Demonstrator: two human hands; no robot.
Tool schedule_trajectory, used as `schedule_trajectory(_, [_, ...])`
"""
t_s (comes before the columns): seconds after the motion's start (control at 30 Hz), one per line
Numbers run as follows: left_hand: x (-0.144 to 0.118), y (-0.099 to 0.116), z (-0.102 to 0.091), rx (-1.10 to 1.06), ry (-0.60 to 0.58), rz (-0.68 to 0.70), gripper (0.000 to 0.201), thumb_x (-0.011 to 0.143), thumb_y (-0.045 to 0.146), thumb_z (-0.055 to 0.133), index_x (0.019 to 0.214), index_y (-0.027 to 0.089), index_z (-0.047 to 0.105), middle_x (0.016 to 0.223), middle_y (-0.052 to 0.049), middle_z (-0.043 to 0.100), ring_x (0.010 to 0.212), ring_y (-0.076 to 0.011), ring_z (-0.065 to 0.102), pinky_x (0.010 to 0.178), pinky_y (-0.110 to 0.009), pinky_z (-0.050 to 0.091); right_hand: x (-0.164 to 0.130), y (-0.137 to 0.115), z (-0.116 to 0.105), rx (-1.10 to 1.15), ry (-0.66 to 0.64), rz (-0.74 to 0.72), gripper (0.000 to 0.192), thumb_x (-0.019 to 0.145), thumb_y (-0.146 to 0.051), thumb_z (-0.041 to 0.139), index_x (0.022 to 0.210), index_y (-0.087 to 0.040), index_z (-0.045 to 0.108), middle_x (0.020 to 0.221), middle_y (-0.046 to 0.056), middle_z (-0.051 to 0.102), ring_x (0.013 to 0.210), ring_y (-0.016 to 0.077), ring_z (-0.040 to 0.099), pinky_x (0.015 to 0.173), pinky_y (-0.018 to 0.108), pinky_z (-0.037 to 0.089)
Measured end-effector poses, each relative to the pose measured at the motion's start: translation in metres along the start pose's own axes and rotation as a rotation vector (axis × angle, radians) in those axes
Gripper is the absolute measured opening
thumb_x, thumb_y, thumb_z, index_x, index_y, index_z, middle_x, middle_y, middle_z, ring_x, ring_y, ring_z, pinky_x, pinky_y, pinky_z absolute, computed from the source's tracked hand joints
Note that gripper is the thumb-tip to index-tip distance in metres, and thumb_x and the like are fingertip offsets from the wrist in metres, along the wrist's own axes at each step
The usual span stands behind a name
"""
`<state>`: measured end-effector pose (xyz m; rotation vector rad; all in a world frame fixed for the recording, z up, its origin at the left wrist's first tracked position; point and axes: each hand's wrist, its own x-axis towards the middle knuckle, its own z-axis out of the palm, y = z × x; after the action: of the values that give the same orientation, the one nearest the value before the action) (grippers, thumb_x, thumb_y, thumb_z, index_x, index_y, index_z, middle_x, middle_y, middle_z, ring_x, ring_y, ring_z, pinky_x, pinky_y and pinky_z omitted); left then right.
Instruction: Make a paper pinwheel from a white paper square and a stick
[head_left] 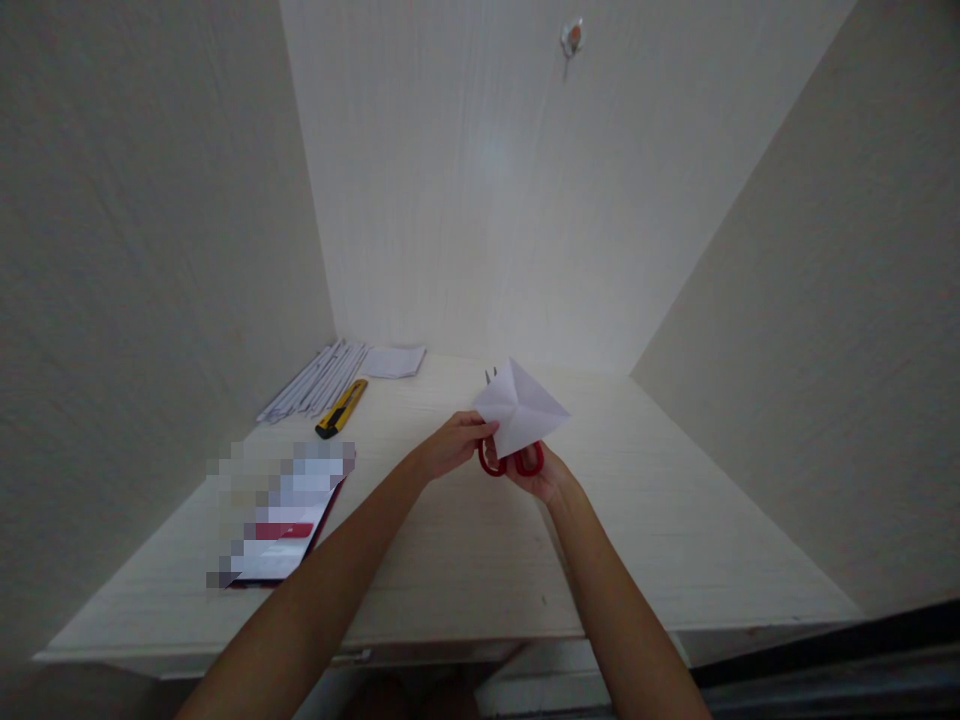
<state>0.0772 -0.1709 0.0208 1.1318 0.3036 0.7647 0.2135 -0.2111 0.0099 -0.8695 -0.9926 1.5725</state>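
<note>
A small square of creased white paper (525, 405) is held up over the middle of the desk, one corner pointing away. My left hand (459, 442) pinches its near left edge, thumb on top. Behind and under the paper is a pair of red-handled scissors (531, 460), with the blade tips showing past the far left edge, slightly apart. My right hand (546, 474) is closed around the scissors' handles below the paper. The paper hides most of the blades and part of my right fingers.
On the desk (645, 500), a yellow and black utility knife (342, 408) lies at the left. Behind it are a bundle of folded white paper strips (316, 382) and a flat paper piece (395, 362). A partly blurred phone or tablet (289, 525) lies nearer. Walls enclose three sides.
</note>
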Motion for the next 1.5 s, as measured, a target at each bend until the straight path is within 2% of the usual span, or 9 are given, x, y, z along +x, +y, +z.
schedule_trajectory(0.13, [-0.001,0.004,0.005,0.001,0.045,0.024,0.022,0.063,0.027,0.067,0.071,0.008,0.063,0.059,-0.004,0.060,0.052,-0.0099,0.053,0.052,-0.023,0.038,0.000,0.001,0.001,0.085,0.045,-0.007,0.016,0.078,-0.032,0.048,0.079,-0.020,0.059,0.074,0.002,0.062,0.069,0.0132,0.055,0.070,0.028,0.044])
schedule_trajectory(0.37, [-0.004,0.016,0.000,0.101,0.032,0.037,0.029,0.067,0.034,0.061,0.069,0.006,0.059,0.050,-0.003,0.054,0.036,-0.0100,0.047,0.035,-0.022,0.034,-0.007,0.000,0.005,-0.009,-0.218,0.123,0.024,0.076,-0.037,0.051,0.091,-0.019,0.057,0.085,0.005,0.059,0.076,0.0133,0.054,0.062,0.025,0.039])
schedule_trajectory(0.7, [-0.004,0.010,-0.003,0.137,-0.012,-0.026,0.030,0.068,0.038,0.059,0.071,0.008,0.059,0.052,-0.004,0.056,0.038,-0.0105,0.047,0.038,-0.024,0.036,-0.010,-0.001,0.003,-0.004,-0.331,0.097,0.045,0.064,-0.054,0.057,0.091,-0.019,0.054,0.086,0.006,0.055,0.080,0.0162,0.051,0.073,0.034,0.040])
schedule_trajectory(0.77, [-0.002,0.007,-0.005,0.149,0.037,0.023,0.028,0.068,0.036,0.060,0.071,0.009,0.060,0.057,-0.004,0.058,0.046,-0.0109,0.050,0.045,-0.025,0.038,-0.010,0.000,0.001,-0.010,-0.342,0.089,0.058,0.060,-0.065,0.052,0.094,-0.018,0.053,0.087,0.007,0.056,0.082,0.0182,0.053,0.074,0.034,0.038])
schedule_trajectory(0.87, [0.003,0.005,-0.012,0.198,0.246,0.197,0.020,0.065,0.032,0.062,0.069,0.012,0.062,0.066,-0.002,0.060,0.058,-0.0092,0.050,0.056,-0.023,0.036,-0.011,0.001,0.000,-0.058,-0.295,0.084,0.068,0.058,-0.071,0.046,0.102,-0.020,0.049,0.091,0.008,0.056,0.086,0.0199,0.054,0.073,0.034,0.037])
schedule_trajectory(1.03, [0.009,0.007,-0.024,0.345,0.626,0.359,0.029,0.066,0.034,0.061,0.048,0.014,0.050,0.048,0.004,0.045,0.049,-0.0068,0.038,0.051,-0.023,0.028,-0.011,0.002,0.002,-0.182,-0.084,0.032,0.066,0.063,-0.068,0.044,0.110,-0.022,0.039,0.095,0.009,0.057,0.093,0.0195,0.053,0.070,0.030,0.037])
schedule_trajectory(1.13, [0.009,0.010,-0.028,0.349,0.668,0.405,0.030,0.067,0.033,0.059,0.048,0.014,0.046,0.046,0.004,0.042,0.047,-0.0066,0.036,0.049,-0.023,0.027,-0.011,0.003,0.005,-0.290,0.012,-0.040,0.066,0.065,-0.071,0.037,0.108,-0.020,0.039,0.091,0.010,0.059,0.090,0.0190,0.054,0.074,0.033,0.036])
schedule_trajectory(1.33, [0.008,0.019,-0.032,0.284,0.685,0.451,0.027,0.067,0.030,0.059,0.050,0.014,0.044,0.047,0.004,0.043,0.046,-0.0059,0.036,0.047,-0.022,0.026,-0.017,0.002,0.015,-0.318,-0.271,0.024,0.070,0.064,-0.075,0.023,0.095,-0.016,0.046,0.072,0.007,0.059,0.067,0.0170,0.057,0.075,0.037,0.039])
schedule_trajectory(1.5, [0.008,0.024,-0.031,0.277,0.684,0.467,0.028,0.067,0.028,0.058,0.049,0.015,0.040,0.044,0.005,0.039,0.043,-0.0050,0.034,0.045,-0.021,0.024,-0.022,0.003,0.020,-0.391,-0.360,0.061,0.068,0.065,-0.073,0.022,0.092,-0.016,0.049,0.068,0.005,0.057,0.065,0.0160,0.056,0.073,0.035,0.041])
